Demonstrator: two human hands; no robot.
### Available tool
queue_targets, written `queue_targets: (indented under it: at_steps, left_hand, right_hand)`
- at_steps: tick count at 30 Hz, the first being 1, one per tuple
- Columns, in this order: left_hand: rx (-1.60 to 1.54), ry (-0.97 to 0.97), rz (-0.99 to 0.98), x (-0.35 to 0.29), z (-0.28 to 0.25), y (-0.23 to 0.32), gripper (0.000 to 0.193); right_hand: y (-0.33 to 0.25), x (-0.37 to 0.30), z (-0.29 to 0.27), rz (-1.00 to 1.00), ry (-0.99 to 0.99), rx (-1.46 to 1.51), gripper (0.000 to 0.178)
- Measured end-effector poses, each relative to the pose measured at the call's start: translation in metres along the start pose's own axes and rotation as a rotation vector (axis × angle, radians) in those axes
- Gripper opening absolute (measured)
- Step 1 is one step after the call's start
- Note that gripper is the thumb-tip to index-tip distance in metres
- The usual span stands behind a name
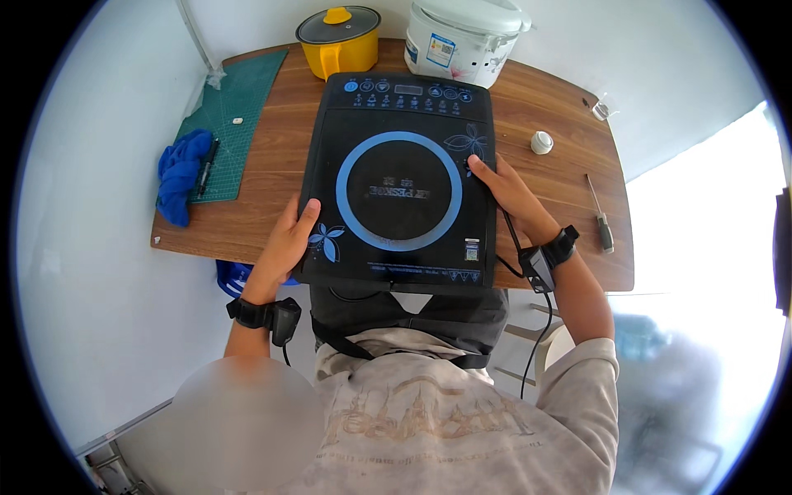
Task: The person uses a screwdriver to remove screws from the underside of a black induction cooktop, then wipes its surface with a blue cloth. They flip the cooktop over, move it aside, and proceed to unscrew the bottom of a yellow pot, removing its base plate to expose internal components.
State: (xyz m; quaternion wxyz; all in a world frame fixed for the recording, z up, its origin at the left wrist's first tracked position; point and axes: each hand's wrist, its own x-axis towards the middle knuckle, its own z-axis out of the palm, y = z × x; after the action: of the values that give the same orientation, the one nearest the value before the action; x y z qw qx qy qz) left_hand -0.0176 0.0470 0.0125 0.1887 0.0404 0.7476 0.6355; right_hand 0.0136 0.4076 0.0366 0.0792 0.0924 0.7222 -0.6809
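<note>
Between my hands is a black induction cooktop (399, 191) with a blue ring, blue flower prints and a row of touch buttons along its far edge. My left hand (290, 237) grips its left side near the front corner, thumb on top. On the right side, farther up, my right hand (507, 190) holds the edge, its thumb on the glass. The fingers of both hands are partly hidden beneath the cooktop. Its near edge reaches past the front of the wooden table (553, 194), over my lap. A black cord (511, 231) shows beside my right wrist.
At the back stand a yellow pot (351, 51) with a glass lid and a white rice cooker (462, 49). A green cutting mat (235, 124), a blue cloth (181, 173) and a black pen (208, 167) lie left. Rightward are a small white roll (541, 143) and a screwdriver (604, 223).
</note>
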Motion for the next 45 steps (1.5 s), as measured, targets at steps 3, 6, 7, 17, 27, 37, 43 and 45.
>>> queue_targets:
  at_steps: [3, 6, 7, 17, 27, 37, 43, 45]
  left_hand:
    - [0.006, -0.015, -0.039, 0.006, -0.005, -0.005, 0.068]
    - [-0.016, -0.036, -0.035, 0.008, -0.005, -0.004, 0.067]
    - [-0.016, -0.030, -0.041, 0.009, -0.005, -0.003, 0.066]
    - [0.070, 0.021, -0.061, 0.015, -0.009, -0.013, 0.071]
    - [0.117, 0.013, -0.053, 0.018, -0.009, -0.007, 0.066]
    - [0.192, 0.030, -0.039, 0.018, -0.008, -0.003, 0.069]
    - [0.144, 0.014, -0.058, 0.018, -0.010, -0.003, 0.069]
    - [0.141, 0.022, -0.057, 0.016, -0.009, -0.002, 0.068]
  right_hand:
    - [-0.005, 0.003, -0.006, 0.086, -0.058, -0.057, 0.061]
    - [-0.003, 0.005, -0.008, 0.139, -0.073, -0.055, 0.059]
    - [-0.001, 0.006, -0.009, 0.144, -0.069, -0.046, 0.058]
    - [0.009, 0.016, -0.015, 0.189, -0.072, -0.050, 0.056]
    - [0.008, 0.011, -0.027, 0.216, -0.138, 0.065, 0.049]
    - [0.008, -0.012, -0.029, 0.146, -0.103, 0.117, 0.039]
    - [0.020, -0.015, -0.021, 0.117, -0.011, 0.110, 0.053]
    - [0.023, -0.014, -0.022, 0.082, -0.019, 0.109, 0.054]
